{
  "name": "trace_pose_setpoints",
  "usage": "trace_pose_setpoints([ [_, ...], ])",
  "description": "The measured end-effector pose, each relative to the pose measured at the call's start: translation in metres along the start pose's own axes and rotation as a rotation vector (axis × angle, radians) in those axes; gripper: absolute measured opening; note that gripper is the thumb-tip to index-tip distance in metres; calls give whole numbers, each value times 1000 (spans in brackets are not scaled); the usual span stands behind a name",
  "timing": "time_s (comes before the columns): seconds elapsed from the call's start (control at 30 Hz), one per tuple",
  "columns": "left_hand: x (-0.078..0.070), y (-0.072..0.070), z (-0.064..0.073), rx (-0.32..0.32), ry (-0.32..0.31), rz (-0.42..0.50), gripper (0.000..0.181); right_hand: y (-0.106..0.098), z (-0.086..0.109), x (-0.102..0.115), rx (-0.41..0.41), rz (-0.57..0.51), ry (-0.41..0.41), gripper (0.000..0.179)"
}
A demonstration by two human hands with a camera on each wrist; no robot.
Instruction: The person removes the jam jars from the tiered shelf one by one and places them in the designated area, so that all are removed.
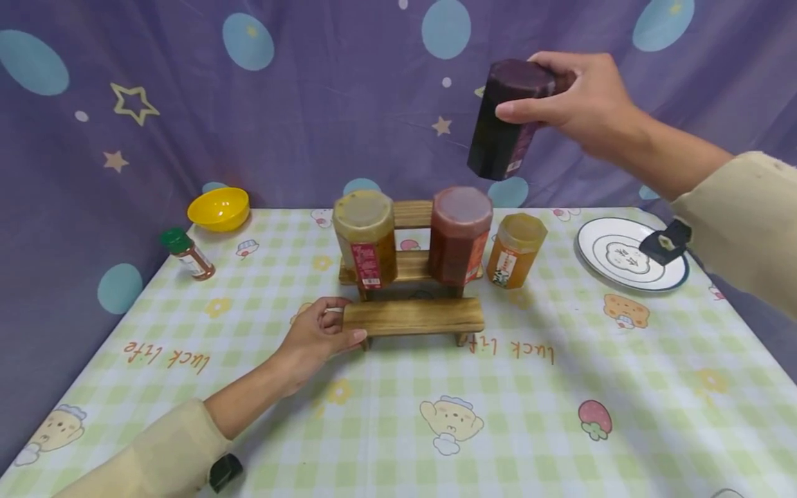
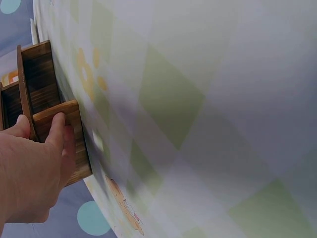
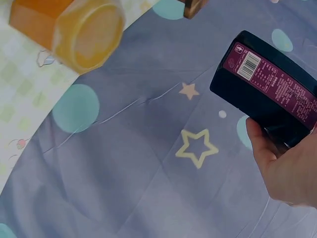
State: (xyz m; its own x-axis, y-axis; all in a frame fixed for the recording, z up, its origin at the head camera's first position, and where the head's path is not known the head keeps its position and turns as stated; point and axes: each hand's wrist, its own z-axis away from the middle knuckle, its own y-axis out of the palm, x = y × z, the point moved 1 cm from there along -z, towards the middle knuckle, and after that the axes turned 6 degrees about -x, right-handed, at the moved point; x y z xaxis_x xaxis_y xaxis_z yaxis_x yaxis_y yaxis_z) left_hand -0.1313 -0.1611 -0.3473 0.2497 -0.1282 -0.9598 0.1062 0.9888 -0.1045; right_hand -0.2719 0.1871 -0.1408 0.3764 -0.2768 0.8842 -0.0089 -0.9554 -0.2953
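Observation:
In the head view my right hand [image 1: 588, 97] holds a dark purple jar [image 1: 498, 131] in the air, above and to the right of a stepped wooden rack [image 1: 414, 317]. Its thumb lies along the near side of the jar. The right wrist view shows the jar's purple label [image 3: 277, 82] with a barcode. My left hand [image 1: 311, 342] grips the left end of the rack's lowest step, and the left wrist view shows fingers against the rack's end [image 2: 72, 116]. A yellowish jar [image 1: 380, 252] and a red jar [image 1: 457, 235] stand on the rack, behind the front step.
An orange-yellow jar [image 1: 517, 252] stands on the table right of the rack. Farther right lies a white plate [image 1: 591, 238]. At the left are a yellow bowl [image 1: 218, 211] and a small green-capped spice bottle [image 1: 189, 256]. A purple curtain [image 1: 311, 104] hangs behind the checked tablecloth [image 1: 373, 429].

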Motion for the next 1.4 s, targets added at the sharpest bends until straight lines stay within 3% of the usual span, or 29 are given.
trace_pose_setpoints([
  [0.23,0,2,0,4,1,1,60,-25,11,-8,-37,-99,-1,43],
  [0.47,-1,3,-1,1,-4,4,60,-49,26,-16,-117,7,54,47],
  [0.77,1,4,-1,4,-5,9,61,-72,41,-35,-189,-9,100,42],
  [0.93,1,4,-1,3,-4,10,61,-84,50,-47,-225,88,122,43],
  [1.17,0,5,0,2,-5,12,61,-96,58,-66,-251,1,160,44],
  [1.4,0,4,-1,5,-1,14,61,-98,72,-88,-282,226,158,40],
])
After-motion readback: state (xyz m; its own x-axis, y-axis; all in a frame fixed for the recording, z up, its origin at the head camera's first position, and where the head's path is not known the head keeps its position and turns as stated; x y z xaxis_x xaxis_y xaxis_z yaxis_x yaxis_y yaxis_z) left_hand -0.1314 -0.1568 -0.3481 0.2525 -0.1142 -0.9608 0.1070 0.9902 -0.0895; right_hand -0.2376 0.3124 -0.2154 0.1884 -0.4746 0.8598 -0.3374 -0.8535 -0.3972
